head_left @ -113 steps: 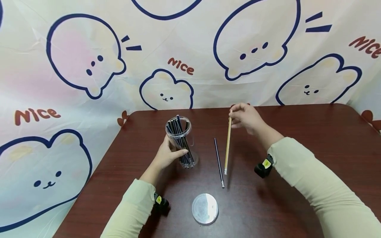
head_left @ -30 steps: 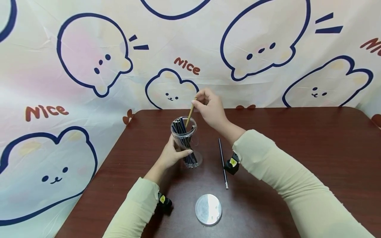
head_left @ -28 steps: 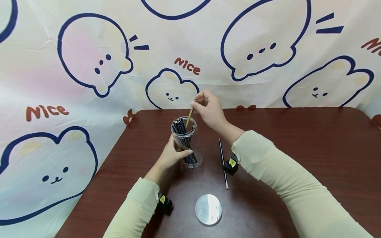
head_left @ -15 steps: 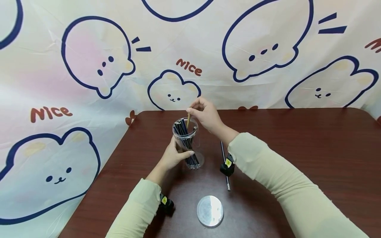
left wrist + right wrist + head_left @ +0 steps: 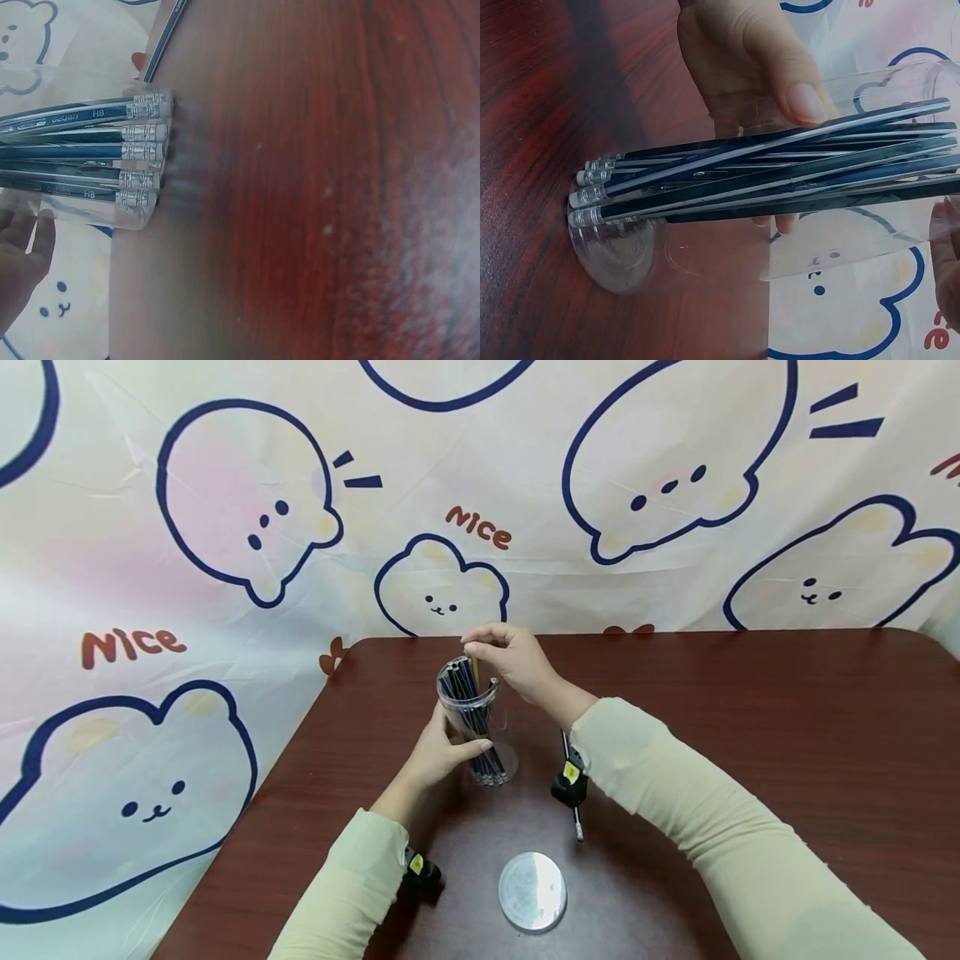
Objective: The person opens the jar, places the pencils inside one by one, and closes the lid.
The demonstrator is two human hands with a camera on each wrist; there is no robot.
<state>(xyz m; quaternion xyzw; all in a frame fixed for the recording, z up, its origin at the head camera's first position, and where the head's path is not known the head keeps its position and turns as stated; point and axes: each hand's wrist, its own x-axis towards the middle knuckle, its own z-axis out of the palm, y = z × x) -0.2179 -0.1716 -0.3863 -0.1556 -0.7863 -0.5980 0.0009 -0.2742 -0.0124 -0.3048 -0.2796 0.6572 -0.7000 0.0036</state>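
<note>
A clear plastic jar (image 5: 504, 764) of dark pencils (image 5: 480, 720) stands on the table, slightly tilted in the head view. My left hand (image 5: 437, 753) grips its side, thumb across the front; the right wrist view shows that thumb (image 5: 802, 101) over the pencils. Above the rim, my right hand (image 5: 521, 667) pinches the top of a yellow pencil (image 5: 475, 672), whose lower part is down inside the jar, hidden among the others. White erasers (image 5: 154, 153) point toward the jar's bottom in the left wrist view.
One dark pencil (image 5: 578, 825) lies on the brown table (image 5: 787, 735), partly hidden under the right wrist's camera (image 5: 570, 785). A round clear lid (image 5: 532, 892) lies nearer the front. Behind the table hangs a cartoon-printed cloth (image 5: 300, 568).
My right hand has carried the yellow pencil left from beside the loose dark pencil and lowered it into the jar. The left hand keeps its grip on the jar.
</note>
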